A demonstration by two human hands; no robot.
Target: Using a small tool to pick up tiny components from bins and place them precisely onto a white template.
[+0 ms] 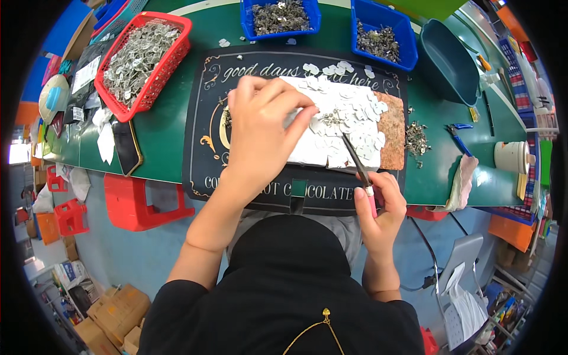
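Note:
A white block (305,155) lies on the dark printed mat (204,118), with many small flat white pieces (362,112) spread over it. Small metal parts (332,118) are gathered near its middle. My left hand (260,127) is over the block's left side, thumb and forefinger pinched close above the surface; whatever is between them is too small to make out. In my right hand (381,207), at the block's front right corner, are dark, slim tweezers (357,161) with a pink grip. Their tips point at the metal parts.
A red basket (184,44) of small pieces stands left; two blue bins (245,29) (408,56) hold metal parts at the back. On the right are a reddish board (391,127), loose metal parts (417,139), an open green container (447,65), pliers (458,139) and a cloth (464,183).

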